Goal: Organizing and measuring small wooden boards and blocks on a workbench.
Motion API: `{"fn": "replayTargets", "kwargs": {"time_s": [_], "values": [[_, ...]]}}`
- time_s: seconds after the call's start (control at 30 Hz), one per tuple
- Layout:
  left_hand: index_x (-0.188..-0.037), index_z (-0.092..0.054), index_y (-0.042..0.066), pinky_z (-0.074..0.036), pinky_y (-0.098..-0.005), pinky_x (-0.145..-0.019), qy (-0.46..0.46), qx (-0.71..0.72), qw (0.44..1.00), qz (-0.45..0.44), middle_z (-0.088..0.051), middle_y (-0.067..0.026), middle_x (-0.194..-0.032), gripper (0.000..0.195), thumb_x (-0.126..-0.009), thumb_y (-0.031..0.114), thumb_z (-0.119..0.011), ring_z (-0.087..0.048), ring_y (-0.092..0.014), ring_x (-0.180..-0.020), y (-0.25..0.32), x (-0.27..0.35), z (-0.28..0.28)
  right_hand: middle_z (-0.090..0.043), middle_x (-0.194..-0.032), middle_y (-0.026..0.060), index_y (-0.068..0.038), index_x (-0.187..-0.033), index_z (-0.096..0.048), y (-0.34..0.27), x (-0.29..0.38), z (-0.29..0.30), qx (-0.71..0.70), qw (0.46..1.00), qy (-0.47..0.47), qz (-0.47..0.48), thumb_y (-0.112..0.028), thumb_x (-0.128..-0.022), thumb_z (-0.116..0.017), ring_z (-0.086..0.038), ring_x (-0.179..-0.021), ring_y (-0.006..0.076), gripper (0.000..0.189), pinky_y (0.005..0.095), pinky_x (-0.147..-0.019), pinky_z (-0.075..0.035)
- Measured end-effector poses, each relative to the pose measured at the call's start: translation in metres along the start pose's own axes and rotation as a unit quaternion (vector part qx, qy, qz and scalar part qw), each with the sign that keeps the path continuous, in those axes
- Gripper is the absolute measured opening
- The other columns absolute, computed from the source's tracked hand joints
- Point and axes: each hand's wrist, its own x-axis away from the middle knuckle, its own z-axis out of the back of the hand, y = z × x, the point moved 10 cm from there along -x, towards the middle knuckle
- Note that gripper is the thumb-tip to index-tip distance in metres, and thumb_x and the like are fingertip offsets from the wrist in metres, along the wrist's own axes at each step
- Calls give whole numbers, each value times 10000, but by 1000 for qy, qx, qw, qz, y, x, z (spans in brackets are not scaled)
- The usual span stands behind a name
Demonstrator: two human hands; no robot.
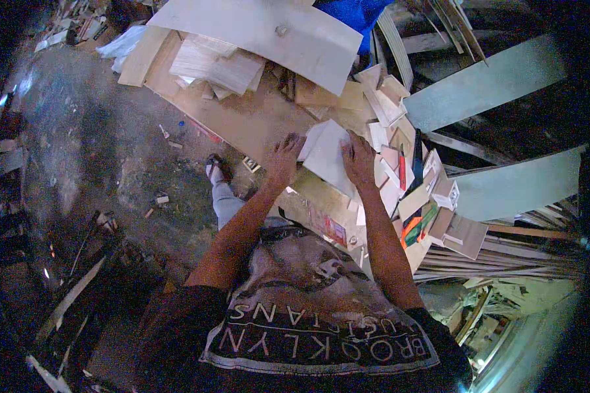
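Note:
Several pale, flat board pieces (330,150) lie loosely stacked on the wooden worktable (255,123) between my hands. My right hand (359,159) is on the right edge of the stack, its fingers curled over the top piece. On the other side, my left hand (284,157) lies with fingers spread, fingertips at the stack's left edge; no grip shows. A thinner tan board (324,186) sits under the near side of the stack. The undersides of the pieces and my right thumb are hidden.
A large white panel (255,29) overhangs the far end, near piled thin sheets (211,66). Offcuts, a red-handled tool (402,169) and an orange-and-green object (415,228) crowd the right side. Long pale green boards (486,88) jut out beyond. Scraps (162,200) litter the floor.

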Motion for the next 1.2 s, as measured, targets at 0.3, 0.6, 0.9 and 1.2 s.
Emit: {"fn": "replayTargets", "kwargs": {"time_s": [0.3,0.6,0.9,1.2], "values": [[-1424,-352,128,-269,-529,-1082,-11,20,1000,-13,-410,-95,-1432,818,-709,262,-725,-294,-296,-1371,6,-3,13,-366,-1424,183,-76,-1375,-404,-37,0,12,79,994,54,55,-297,-896,-538,-343,-1318,341,544,524,-1045,-246],[-1398,-377,71,-272,-483,-1088,-2,40,999,-20,-402,-113,-1429,783,-714,282,-695,-316,-293,-1354,-2,-2,7,-336,-1477,148,-57,-1431,-325,-58,-6,-13,122,989,-21,85,-377,-912,-502,-354,-1317,346,635,511,-1038,-268],[-1387,-337,-19,-310,-514,-1049,-62,20,992,-104,-377,-187,-1422,792,-768,352,-663,-289,-368,-1355,0,8,19,-327,-1481,153,-69,-1442,-301,-56,-3,-11,118,990,-26,74,-356,-899,-531,-354,-1320,346,655,525,-1052,-253],[-1430,-263,-23,-280,-512,-1090,-83,-162,980,-80,-264,-184,-1498,834,-802,360,-654,-262,-397,-1368,-27,21,10,-228,-1525,156,-82,-1478,-221,0,34,58,-25,993,110,-34,-297,-908,-531,-196,-1412,327,684,530,-1090,-185]]}}
